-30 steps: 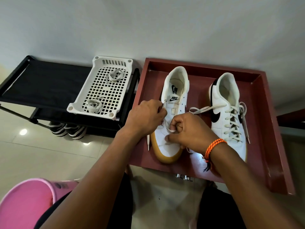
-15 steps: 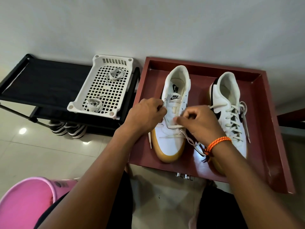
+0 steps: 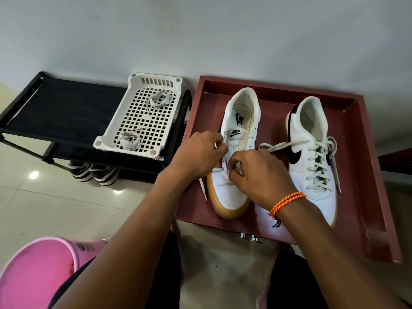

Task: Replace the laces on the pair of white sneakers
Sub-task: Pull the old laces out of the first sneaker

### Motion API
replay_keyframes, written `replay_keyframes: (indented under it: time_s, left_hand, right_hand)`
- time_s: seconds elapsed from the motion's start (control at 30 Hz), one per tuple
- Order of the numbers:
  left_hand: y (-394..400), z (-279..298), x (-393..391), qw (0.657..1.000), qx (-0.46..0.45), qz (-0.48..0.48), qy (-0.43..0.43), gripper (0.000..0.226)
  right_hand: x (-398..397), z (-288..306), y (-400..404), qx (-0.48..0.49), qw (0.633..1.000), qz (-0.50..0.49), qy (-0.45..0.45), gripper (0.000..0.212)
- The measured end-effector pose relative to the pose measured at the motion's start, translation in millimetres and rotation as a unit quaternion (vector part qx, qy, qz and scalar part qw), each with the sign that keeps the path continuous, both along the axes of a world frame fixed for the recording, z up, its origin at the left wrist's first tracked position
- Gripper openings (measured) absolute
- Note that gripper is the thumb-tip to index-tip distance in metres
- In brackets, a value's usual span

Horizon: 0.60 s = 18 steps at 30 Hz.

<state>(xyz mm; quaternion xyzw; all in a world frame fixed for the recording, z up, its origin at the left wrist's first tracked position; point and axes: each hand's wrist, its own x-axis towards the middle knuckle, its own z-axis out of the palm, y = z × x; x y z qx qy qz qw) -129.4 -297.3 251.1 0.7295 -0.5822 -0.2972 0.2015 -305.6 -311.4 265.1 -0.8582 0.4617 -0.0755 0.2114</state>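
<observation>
Two white sneakers stand in a dark red tray (image 3: 370, 197). The left sneaker (image 3: 243, 117) has a gum sole and a lace (image 3: 225, 184) threaded only through its lowest eyelets. My left hand (image 3: 198, 152) grips the shoe's left eyelet flap and a lace strand. My right hand (image 3: 256, 175), with an orange wrist cord, pinches the lace over the tongue. The right sneaker (image 3: 312, 157) is fully laced, and one loose lace end reaches toward my right hand. A lace tip hangs beside the left shoe's toe.
A white perforated basket (image 3: 124, 121) with two coiled laces (image 3: 130, 140) sits on a black shoe rack (image 3: 55, 112). Striped shoes (image 3: 93, 172) stand under the rack. A pink bucket (image 3: 33, 273) is at lower left. A pale wall stands behind everything.
My right hand went up toward the right shoe with the lace, then came back down to the left sneaker's middle eyelets. My left hand stayed on the eyelet flap.
</observation>
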Motion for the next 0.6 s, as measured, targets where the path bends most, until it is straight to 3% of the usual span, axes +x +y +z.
replay_keyframes:
  time_s: [0.17, 0.4, 0.6]
  left_hand:
    - [1.4, 1.3, -2.6, 0.999, -0.003, 0.002, -0.043, 0.037]
    - [0.0, 0.1, 0.2, 1.0, 0.0, 0.009, -0.012, 0.039]
    - [-0.4, -2.2, 1.7, 1.0, -0.008, 0.002, 0.0, 0.034]
  right_hand:
    - [-9.8, 3.9, -9.8, 0.053, 0.998, 0.007, -0.038, 0.013]
    - [-27.2, 14.4, -22.4, 0.029, 0.988, -0.036, -0.15, 0.013]
    - [-4.2, -4.8, -3.5, 0.048, 0.998, 0.006, -0.028, 0.013]
